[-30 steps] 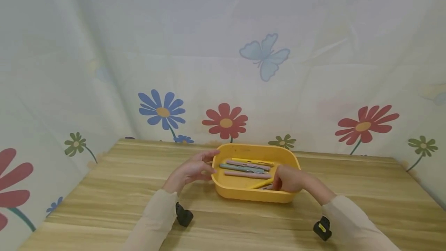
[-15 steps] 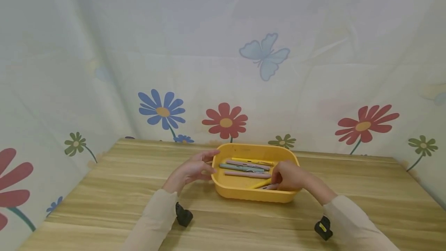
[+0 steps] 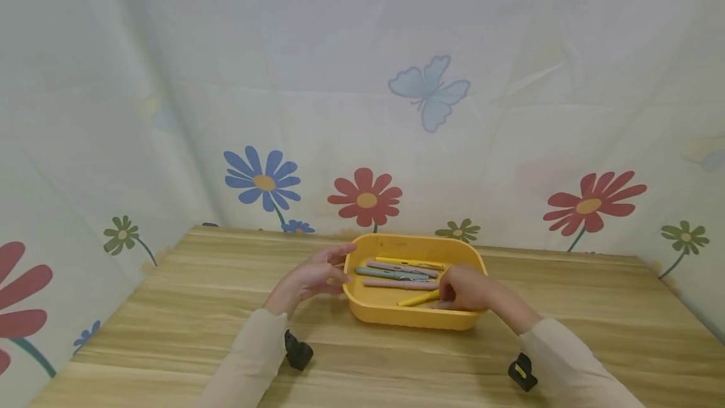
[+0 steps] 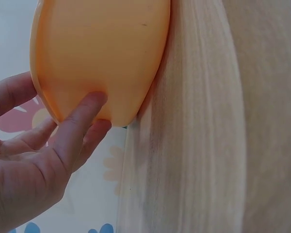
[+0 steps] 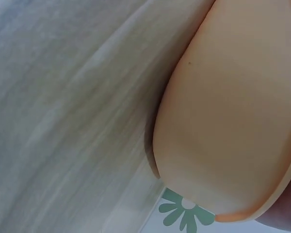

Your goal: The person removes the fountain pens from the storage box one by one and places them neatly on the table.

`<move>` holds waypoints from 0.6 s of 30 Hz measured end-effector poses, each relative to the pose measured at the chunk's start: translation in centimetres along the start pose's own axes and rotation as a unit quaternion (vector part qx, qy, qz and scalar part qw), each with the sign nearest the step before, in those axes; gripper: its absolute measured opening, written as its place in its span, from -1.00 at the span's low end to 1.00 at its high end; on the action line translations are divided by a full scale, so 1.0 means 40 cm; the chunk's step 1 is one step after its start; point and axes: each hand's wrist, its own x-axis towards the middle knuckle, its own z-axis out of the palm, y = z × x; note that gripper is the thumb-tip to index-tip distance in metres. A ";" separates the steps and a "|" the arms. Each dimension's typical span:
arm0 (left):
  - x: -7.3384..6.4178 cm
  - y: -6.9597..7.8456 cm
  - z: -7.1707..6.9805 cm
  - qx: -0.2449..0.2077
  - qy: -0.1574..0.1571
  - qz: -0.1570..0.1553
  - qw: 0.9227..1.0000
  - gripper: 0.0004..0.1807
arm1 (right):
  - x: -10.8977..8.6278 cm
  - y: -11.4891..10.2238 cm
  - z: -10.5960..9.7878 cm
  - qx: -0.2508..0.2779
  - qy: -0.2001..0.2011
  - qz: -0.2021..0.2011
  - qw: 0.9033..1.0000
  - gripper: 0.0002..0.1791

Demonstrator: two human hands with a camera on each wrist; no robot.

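Observation:
A yellow plastic basket [image 3: 396,315] stands on the table with several pens inside. My left hand [image 3: 311,277] grips its left end; in the left wrist view one finger passes behind the rim while others press the outer wall [image 4: 102,53]. Inside the right end, my right hand [image 3: 467,288] has curled fingers on a yellow pen [image 3: 416,299], its fingertips hidden. A pinkish pen partly shows below that hand. Further back lie a grey-green pen [image 3: 379,273], a pink pen [image 3: 391,284], another pinkish pen and a second yellow pen [image 3: 402,261].
The wood-grain table [image 3: 351,364] extends around the basket. Behind it hangs a white curtain [image 3: 306,112] printed with flowers and a butterfly. Each wrist wears a small black camera, the left one [image 3: 298,351] below its sleeve cuff.
My right hand has shifted slightly left in the basket, and the front yellow pen has slid a little left with it. The grey-green pen has shifted slightly. My left hand stays put.

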 end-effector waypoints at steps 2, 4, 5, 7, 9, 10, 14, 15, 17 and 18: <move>-0.001 0.001 0.000 -0.003 0.001 -0.001 1.000 -0.26 | 0.000 -0.002 0.001 -0.008 0.000 -0.008 1.000 -0.88; -0.002 0.001 0.001 -0.006 0.003 -0.001 1.000 -0.25 | -0.001 -0.003 0.002 -0.010 0.000 -0.010 1.000 -0.88; -0.002 0.001 0.002 -0.007 0.002 -0.001 1.000 -0.25 | -0.002 -0.003 0.003 -0.011 0.000 -0.009 1.000 -0.87; -0.001 0.002 0.003 -0.002 0.001 0.002 1.000 -0.25 | -0.003 -0.002 0.003 -0.013 0.001 -0.007 1.000 -0.87; 0.001 0.002 0.004 -0.002 0.001 0.002 1.000 -0.25 | -0.002 0.000 0.003 -0.010 0.004 -0.008 1.000 -0.85; 0.002 0.002 0.005 0.000 0.002 0.003 1.000 -0.25 | -0.003 0.000 0.003 -0.005 0.005 -0.006 1.000 -0.86; 0.005 -0.002 0.003 -0.003 0.006 0.003 1.000 -0.26 | -0.006 -0.002 0.000 0.018 0.013 -0.005 1.000 -0.89; 0.005 -0.002 0.002 -0.003 0.005 0.004 1.000 -0.25 | -0.008 -0.004 -0.002 0.027 0.015 -0.002 1.000 -0.91; 0.004 -0.003 0.001 -0.002 0.002 0.006 1.000 -0.25 | -0.013 -0.006 -0.005 0.042 0.025 -0.004 0.999 -0.92; 0.003 -0.002 0.001 -0.002 0.000 0.008 1.000 -0.25 | -0.016 -0.005 -0.007 0.047 0.032 -0.010 0.998 -0.93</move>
